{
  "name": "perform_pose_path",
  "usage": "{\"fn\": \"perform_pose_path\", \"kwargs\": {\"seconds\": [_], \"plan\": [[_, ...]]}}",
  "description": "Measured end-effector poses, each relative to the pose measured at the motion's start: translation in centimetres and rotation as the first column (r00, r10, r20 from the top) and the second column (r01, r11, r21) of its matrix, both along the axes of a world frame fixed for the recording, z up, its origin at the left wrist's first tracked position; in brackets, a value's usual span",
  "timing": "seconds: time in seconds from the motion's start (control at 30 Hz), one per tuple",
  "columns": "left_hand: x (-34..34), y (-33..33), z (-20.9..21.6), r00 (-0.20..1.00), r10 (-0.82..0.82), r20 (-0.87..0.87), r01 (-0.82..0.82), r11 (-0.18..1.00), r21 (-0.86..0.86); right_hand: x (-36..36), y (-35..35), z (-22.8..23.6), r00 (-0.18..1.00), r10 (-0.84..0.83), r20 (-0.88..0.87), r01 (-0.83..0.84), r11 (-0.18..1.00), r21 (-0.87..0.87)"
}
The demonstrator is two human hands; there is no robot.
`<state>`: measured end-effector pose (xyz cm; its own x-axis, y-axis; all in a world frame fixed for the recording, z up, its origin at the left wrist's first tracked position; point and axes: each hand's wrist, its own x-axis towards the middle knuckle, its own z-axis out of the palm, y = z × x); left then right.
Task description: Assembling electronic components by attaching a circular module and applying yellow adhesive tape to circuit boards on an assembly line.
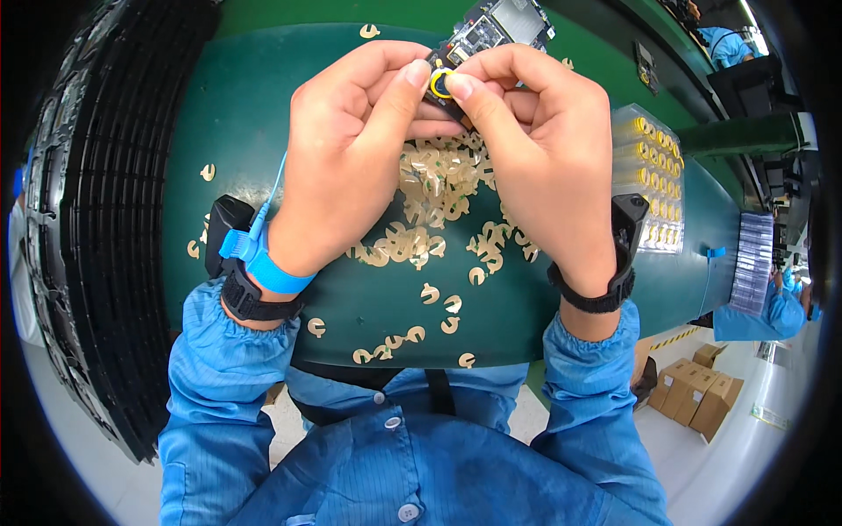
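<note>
My left hand (pixel 346 162) is closed on the near end of a circuit board (pixel 495 35), with its thumb on top and fingers underneath. The board slants away to the far right, and the hands cover part of it. A small round part with a yellow rim and dark centre (pixel 440 84) lies against the board between my two thumbs. My right hand (pixel 553 153) presses its thumb on that part, its other fingers curled around the board's edge. Below both hands, many C-shaped beige pieces of liner (pixel 447 180) are scattered on the green mat (pixel 237 105).
To the right stands a clear plastic tray (pixel 624 118) with rows of yellow-rimmed round parts. Stacked black trays (pixel 96 202) line the left side. A small board (pixel 646 66) lies at the far right. A blue wrist strap (pixel 281 272) trails a cord. Cardboard boxes (pixel 688 386) sit on the floor.
</note>
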<state>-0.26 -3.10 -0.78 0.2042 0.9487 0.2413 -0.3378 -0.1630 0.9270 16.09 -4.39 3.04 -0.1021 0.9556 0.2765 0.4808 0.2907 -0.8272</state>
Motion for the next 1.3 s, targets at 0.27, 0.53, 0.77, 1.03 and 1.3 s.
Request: {"fn": "perform_pose_path", "kwargs": {"seconds": [0.27, 0.53, 0.77, 1.03, 1.3], "plan": [[0.1, -0.2, 0.1, 0.998, 0.026, 0.056, -0.024, 0.999, -0.029, -0.2, 0.1, -0.4, 1.0, -0.007, -0.01, 0.008, 1.0, 0.028], [-0.1, -0.1, 0.0, 1.0, 0.023, 0.012, -0.022, 1.0, -0.02, -0.3, 0.1, -0.4, 0.999, -0.033, 0.011, 0.033, 0.997, 0.066], [-0.2, -0.2, 0.3, 1.0, 0.004, 0.006, -0.004, 1.0, -0.003, -0.4, 0.0, -0.4, 0.999, -0.041, 0.004, 0.041, 0.998, 0.051], [-0.1, -0.4, 0.3, 0.994, 0.096, -0.051, -0.097, 0.995, -0.017, -0.4, 0.2, -1.0, 0.997, -0.061, 0.054, 0.046, 0.969, 0.244], [-0.3, -0.4, 0.5, 0.992, 0.128, -0.014, -0.128, 0.991, -0.03, -0.9, 1.1, -2.0, 0.975, -0.148, 0.167, 0.013, 0.783, 0.622]]}}
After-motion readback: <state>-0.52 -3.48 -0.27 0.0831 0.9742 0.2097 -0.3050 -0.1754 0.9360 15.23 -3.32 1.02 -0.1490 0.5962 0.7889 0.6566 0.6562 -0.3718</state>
